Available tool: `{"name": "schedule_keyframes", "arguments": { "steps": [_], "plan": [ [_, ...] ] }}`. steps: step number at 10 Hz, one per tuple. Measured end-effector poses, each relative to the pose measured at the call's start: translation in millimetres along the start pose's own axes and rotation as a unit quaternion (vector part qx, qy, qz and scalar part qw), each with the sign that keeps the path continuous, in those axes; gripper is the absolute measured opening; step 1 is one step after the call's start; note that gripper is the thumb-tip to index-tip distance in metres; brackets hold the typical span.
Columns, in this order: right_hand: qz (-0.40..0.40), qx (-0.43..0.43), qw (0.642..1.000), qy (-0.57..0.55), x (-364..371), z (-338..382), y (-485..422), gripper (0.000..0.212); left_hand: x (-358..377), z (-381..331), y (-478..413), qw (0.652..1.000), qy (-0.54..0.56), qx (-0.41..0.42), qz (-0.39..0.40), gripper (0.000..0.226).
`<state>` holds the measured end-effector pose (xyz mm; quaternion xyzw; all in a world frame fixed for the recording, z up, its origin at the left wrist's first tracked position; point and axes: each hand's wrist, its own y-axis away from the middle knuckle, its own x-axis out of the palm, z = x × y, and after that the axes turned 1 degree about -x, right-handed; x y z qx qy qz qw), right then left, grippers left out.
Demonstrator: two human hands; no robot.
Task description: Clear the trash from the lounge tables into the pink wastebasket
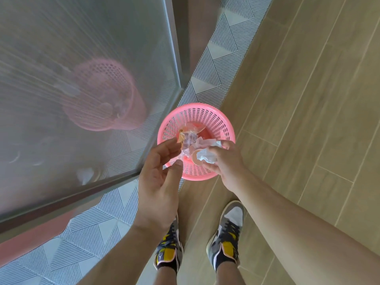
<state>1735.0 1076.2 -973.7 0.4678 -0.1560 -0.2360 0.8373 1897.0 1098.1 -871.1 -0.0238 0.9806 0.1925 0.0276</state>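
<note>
While the pink wastebasket [224,128] sits on the floor at mid-frame, tucked against the corner of a frosted glass panel [82,79], the person stands right over it. Both hands are held above its mouth, presumably so whatever is let go falls inside. The right hand [224,161] clutches a crumpled white tissue [206,157] over the basket's lower right. The left hand [158,171], apart from it, has loose, spread fingers that seem to grip nothing. Wrappers [188,138] lie inside, just off its fingertips.
</note>
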Motion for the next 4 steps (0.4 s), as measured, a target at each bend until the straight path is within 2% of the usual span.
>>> {"name": "schedule_keyframes", "arguments": {
  "steps": [4],
  "plan": [
    [0.007, -0.048, 0.998, -0.034, -4, 8, 15, 0.03, -1, -18, -15, 1.0, -0.005, 0.011, 0.013, 0.039]
  ]
}}
